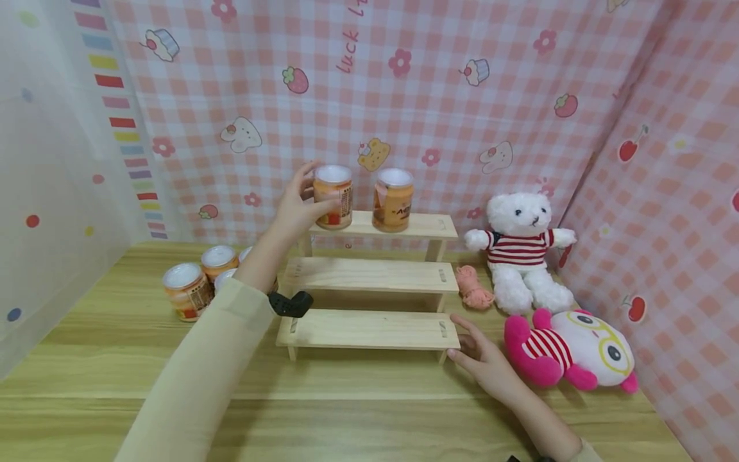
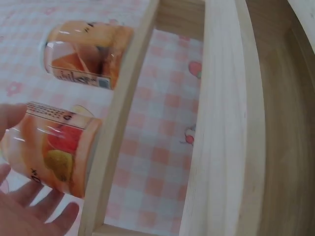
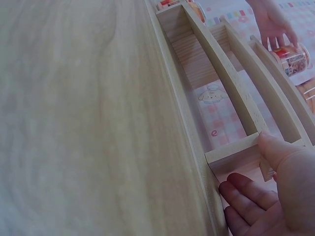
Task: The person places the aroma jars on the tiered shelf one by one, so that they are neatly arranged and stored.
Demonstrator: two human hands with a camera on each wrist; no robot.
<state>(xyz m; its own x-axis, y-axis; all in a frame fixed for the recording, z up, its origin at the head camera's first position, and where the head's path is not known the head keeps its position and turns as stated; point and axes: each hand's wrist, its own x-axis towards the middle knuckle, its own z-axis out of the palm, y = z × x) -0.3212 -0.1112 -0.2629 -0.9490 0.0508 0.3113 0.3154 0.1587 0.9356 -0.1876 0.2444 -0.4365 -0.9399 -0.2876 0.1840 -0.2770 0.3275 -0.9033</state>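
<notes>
At the left end of the top step of a three-tier wooden shelf [image 1: 369, 276], my left hand [image 1: 297, 202] holds an orange can [image 1: 339, 199] with a white lid, thumb across its front and fingers at its far side. The can stands upright on the board. A second, similar can [image 1: 393, 200] stands to its right, apart from it. Below, my right hand [image 1: 482, 366] grips the right end of the lowest step; the right wrist view shows the thumb [image 3: 280, 150] against the board and the fingers [image 3: 246, 196] lower down beside it.
Several more orange cans [image 1: 187, 292] stand on the wooden table [image 1: 346, 410] left of the shelf, partly hidden by my left arm. On the right are a pink yarn skein [image 1: 475, 289], a white teddy bear [image 1: 519, 250] and a pink plush toy [image 1: 571, 353]. A checked curtain [image 1: 369, 115] hangs behind.
</notes>
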